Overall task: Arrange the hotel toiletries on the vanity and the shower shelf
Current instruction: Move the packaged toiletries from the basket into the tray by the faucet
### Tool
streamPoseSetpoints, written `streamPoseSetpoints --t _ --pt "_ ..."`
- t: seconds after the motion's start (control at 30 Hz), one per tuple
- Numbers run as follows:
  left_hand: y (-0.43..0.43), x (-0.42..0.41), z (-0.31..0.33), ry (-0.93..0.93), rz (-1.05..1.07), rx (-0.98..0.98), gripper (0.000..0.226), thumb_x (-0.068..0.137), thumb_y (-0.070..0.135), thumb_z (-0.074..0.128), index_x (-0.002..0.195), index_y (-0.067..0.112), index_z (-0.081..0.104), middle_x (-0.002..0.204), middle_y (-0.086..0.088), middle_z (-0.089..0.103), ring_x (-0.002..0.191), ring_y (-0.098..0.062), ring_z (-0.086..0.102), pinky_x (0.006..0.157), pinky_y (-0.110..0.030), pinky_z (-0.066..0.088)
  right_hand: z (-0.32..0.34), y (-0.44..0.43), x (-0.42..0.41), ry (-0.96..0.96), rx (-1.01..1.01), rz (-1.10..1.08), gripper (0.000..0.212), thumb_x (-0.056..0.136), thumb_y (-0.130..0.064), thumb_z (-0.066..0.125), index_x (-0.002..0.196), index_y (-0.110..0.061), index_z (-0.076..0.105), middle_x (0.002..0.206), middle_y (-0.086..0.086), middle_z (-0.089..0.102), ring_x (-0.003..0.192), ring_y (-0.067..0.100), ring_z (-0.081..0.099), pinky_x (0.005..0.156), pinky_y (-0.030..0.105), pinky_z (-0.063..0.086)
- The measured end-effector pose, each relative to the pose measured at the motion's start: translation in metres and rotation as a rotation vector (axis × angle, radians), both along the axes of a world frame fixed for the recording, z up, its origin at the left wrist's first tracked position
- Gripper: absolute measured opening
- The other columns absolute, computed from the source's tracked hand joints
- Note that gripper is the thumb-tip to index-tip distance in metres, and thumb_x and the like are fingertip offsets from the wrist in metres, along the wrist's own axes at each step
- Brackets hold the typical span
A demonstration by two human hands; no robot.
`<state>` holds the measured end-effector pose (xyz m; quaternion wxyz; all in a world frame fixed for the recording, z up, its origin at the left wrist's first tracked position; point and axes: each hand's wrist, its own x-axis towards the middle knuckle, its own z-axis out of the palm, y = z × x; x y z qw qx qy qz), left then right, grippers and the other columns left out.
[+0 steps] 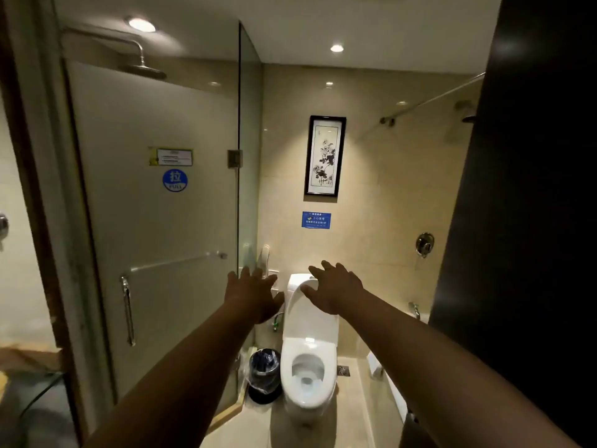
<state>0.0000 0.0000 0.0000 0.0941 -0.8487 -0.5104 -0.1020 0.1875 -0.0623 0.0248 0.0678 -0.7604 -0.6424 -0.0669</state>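
Observation:
Both my arms stretch forward into a hotel bathroom. My left hand (pixel 255 294) is held out with fingers spread and holds nothing. My right hand (pixel 336 287) is likewise spread and empty, in front of the raised lid of the white toilet (pixel 307 367). No toiletries, vanity or shower shelf show in this view. The frosted glass shower door (pixel 155 221) on the left is closed, with a metal handle (pixel 128 310) and a blue pull sticker.
A dark bin (pixel 264 375) with a plastic liner stands left of the toilet. A framed picture (pixel 324 155) and a blue sign hang on the back wall. A dark door or panel (pixel 533 189) fills the right side. A wooden door frame (pixel 32 189) borders the left.

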Motion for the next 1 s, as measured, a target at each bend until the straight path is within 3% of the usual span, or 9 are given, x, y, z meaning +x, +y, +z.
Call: streamPoseSetpoints --t 0.27,0.43,0.53,0.73,0.87,1.0 --pt "0.127 0.009 0.011 0.031 0.077 0.005 0.063 0.098 0.062 0.030 0.153 0.031 0.031 0.159 -0.010 0.032 0.147 -0.037 0.025 0.116 -0.066 0.017 -0.003 0.139 -0.008 -0.063 0.032 0.067 0.061 0.099 -0.057 0.040 0.150 -0.022 0.040 0.157 0.005 0.038 0.139 0.030 0.041 0.109 0.044 0.037" --pt "0.196 -0.014 0.006 0.019 0.163 0.013 0.058 0.099 0.057 0.031 0.147 0.026 0.040 0.148 -0.009 0.047 0.134 -0.032 0.044 0.109 -0.054 0.032 -0.007 0.233 -0.036 -0.005 0.073 0.166 0.058 0.098 -0.056 0.044 0.142 -0.019 0.048 0.144 0.006 0.051 0.128 0.028 0.051 0.099 0.041 0.045" --pt "0.233 -0.042 -0.006 0.001 0.274 0.038 0.056 0.098 0.055 0.030 0.146 0.028 0.041 0.142 -0.007 0.053 0.127 -0.029 0.049 0.103 -0.050 0.035 -0.018 0.285 -0.056 -0.001 0.052 0.252 0.057 0.099 -0.055 0.040 0.143 -0.020 0.047 0.145 0.007 0.050 0.129 0.028 0.050 0.101 0.044 0.044" --pt "0.288 -0.113 -0.035 0.009 0.532 0.031 0.059 0.097 0.057 0.029 0.149 0.029 0.037 0.148 -0.005 0.046 0.131 -0.029 0.044 0.105 -0.048 0.032 -0.039 0.387 -0.116 -0.078 0.048 0.488 0.054 0.101 -0.051 0.038 0.145 -0.021 0.045 0.150 0.004 0.044 0.133 0.028 0.045 0.105 0.045 0.042" --pt "0.295 -0.175 -0.046 -0.041 0.755 0.018 0.064 0.093 0.063 0.033 0.149 0.033 0.035 0.150 -0.006 0.043 0.134 -0.030 0.043 0.103 -0.048 0.034 -0.042 0.437 -0.193 -0.112 0.086 0.779 0.054 0.100 -0.050 0.038 0.146 -0.022 0.043 0.163 0.002 0.027 0.143 0.029 0.034 0.108 0.045 0.039" --pt "0.272 -0.245 -0.056 -0.041 0.986 0.008 0.066 0.091 0.066 0.032 0.147 0.034 0.039 0.150 -0.009 0.044 0.131 -0.033 0.045 0.101 -0.052 0.035 -0.047 0.443 -0.292 -0.069 0.092 1.047 0.052 0.099 -0.046 0.042 0.144 -0.021 0.046 0.162 0.003 0.029 0.141 0.029 0.037 0.108 0.043 0.039"
